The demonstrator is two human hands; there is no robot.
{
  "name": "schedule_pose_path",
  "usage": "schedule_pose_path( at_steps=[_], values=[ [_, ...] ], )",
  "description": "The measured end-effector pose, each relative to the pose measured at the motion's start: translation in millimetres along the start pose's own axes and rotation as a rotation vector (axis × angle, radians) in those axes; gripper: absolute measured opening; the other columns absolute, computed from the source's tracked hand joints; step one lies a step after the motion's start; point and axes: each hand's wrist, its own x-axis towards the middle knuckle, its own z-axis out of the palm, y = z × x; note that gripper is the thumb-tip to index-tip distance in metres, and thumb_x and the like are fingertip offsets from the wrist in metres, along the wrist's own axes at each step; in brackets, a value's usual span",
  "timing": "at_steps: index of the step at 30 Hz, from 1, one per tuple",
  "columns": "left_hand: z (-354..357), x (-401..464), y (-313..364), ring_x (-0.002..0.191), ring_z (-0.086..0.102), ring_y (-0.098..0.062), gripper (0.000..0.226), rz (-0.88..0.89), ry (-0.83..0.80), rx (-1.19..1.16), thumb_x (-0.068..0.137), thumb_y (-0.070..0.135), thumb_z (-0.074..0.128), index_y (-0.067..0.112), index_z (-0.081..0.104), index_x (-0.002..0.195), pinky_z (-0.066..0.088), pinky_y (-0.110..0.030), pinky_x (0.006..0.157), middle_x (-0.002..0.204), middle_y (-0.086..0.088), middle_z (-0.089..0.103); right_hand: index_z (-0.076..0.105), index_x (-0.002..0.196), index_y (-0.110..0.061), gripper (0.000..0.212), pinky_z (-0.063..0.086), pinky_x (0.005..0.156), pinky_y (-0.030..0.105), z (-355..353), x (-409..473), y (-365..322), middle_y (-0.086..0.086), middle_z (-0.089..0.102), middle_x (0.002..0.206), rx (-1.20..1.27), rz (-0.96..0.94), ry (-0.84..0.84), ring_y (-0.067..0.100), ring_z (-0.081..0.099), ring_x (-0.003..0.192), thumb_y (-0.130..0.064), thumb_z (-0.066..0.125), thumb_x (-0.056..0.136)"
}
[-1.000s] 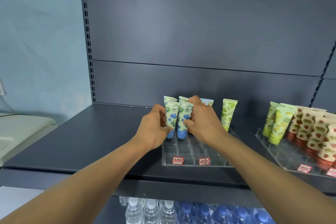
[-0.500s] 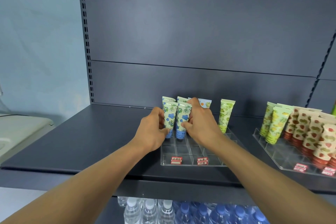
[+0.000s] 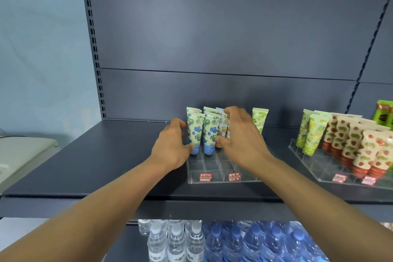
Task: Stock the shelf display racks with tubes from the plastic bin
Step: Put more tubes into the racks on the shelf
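Observation:
A clear acrylic rack (image 3: 214, 169) sits on the dark shelf (image 3: 110, 159). In its back rows stand two blue-flower tubes (image 3: 210, 132), orange-patterned tubes (image 3: 223, 125) and one green-leaf tube (image 3: 259, 120). My left hand (image 3: 171, 147) curls around the left blue-flower tube (image 3: 195, 132), thumb on its lower part. Just right of the second blue tube, my right hand (image 3: 241, 138) has its fingers spread in front of the orange-patterned tubes and partly hides them. The plastic bin is out of view.
A second clear rack (image 3: 314, 166) at the right holds yellow-green and strawberry-print tubes (image 3: 361, 147). Red price tags (image 3: 205, 176) mark the rack fronts. Water bottles (image 3: 212, 242) fill the shelf below. A white object (image 3: 23, 151) lies at the far left.
My right hand has let go of the second blue-flower tube and shifted right with its fingers spread, uncovering the orange-patterned tubes. The left hand stays on the left tube.

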Motion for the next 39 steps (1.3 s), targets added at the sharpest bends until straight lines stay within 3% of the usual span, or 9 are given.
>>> schedule_pose_path(
  at_steps=[3, 12, 20, 25, 30, 36, 39],
  values=[
    [-9, -6, 4, 0.111, 0.054, -0.022, 0.056, 0.002, 0.012, 0.101, 0.079, 0.019, 0.072, 0.016, 0.041, 0.125, 0.049, -0.044, 0.093, 0.128, -0.004, 0.052, 0.041, 0.125, -0.013, 0.048, 0.034, 0.079, 0.024, -12, -11, 1, 0.005, 0.043, 0.126, -0.068, -0.019, 0.016, 0.021, 0.039, 0.119, -0.02, 0.064, 0.085],
    [-26, -70, 54, 0.107, 0.056, -0.025, 0.036, 0.13, 0.059, 0.287, 0.084, 0.017, 0.062, 0.017, 0.049, 0.118, 0.05, -0.044, 0.088, 0.118, -0.003, 0.055, 0.039, 0.134, -0.009, 0.048, 0.043, 0.097, 0.035, -55, -68, 5, 0.009, 0.042, 0.131, -0.08, -0.037, -0.084, 0.024, 0.038, 0.123, -0.016, 0.056, 0.09],
    [34, -184, 97, 0.107, 0.054, -0.029, 0.031, 0.142, 0.059, 0.322, 0.085, 0.018, 0.057, 0.017, 0.051, 0.115, 0.049, -0.042, 0.081, 0.116, -0.004, 0.056, 0.038, 0.135, -0.013, 0.047, 0.041, 0.097, 0.035, -81, -172, 46, 0.005, 0.042, 0.132, 0.002, -0.133, -0.158, 0.023, 0.04, 0.125, -0.018, 0.056, 0.092],
    [100, -251, 91, 0.11, 0.053, -0.031, 0.029, 0.076, -0.099, 0.402, 0.087, 0.018, 0.053, 0.015, 0.051, 0.116, 0.048, -0.041, 0.082, 0.117, -0.006, 0.055, 0.045, 0.126, -0.011, 0.037, 0.043, 0.087, 0.035, -58, -253, 90, 0.006, 0.044, 0.125, -0.041, -0.089, -0.355, 0.024, 0.043, 0.119, -0.014, 0.053, 0.091],
    [169, -305, 54, 0.116, 0.052, -0.025, 0.033, -0.041, -0.368, 0.431, 0.09, 0.023, 0.053, 0.019, 0.047, 0.122, 0.049, -0.041, 0.088, 0.122, -0.004, 0.053, 0.039, 0.133, -0.012, 0.042, 0.043, 0.093, 0.038, -24, -324, 129, 0.006, 0.038, 0.132, -0.077, -0.018, -0.611, 0.025, 0.037, 0.126, -0.024, 0.053, 0.095],
    [240, -355, -8, 0.115, 0.053, -0.028, 0.032, -0.106, -0.59, 0.431, 0.089, 0.023, 0.051, 0.014, 0.051, 0.12, 0.048, -0.04, 0.088, 0.124, -0.007, 0.055, 0.042, 0.131, -0.012, 0.042, 0.04, 0.1, 0.035, 43, -405, 168, 0.008, 0.043, 0.132, -0.071, 0.114, -0.793, 0.026, 0.04, 0.126, -0.017, 0.053, 0.091],
    [274, -379, -50, 0.116, 0.052, -0.028, 0.036, -0.163, -0.71, 0.414, 0.09, 0.027, 0.051, 0.016, 0.047, 0.125, 0.049, -0.043, 0.088, 0.123, -0.006, 0.054, 0.041, 0.132, -0.011, 0.043, 0.041, 0.096, 0.033, 80, -449, 185, 0.007, 0.043, 0.131, -0.062, 0.184, -0.879, 0.024, 0.041, 0.124, -0.017, 0.053, 0.091]
  ],
)
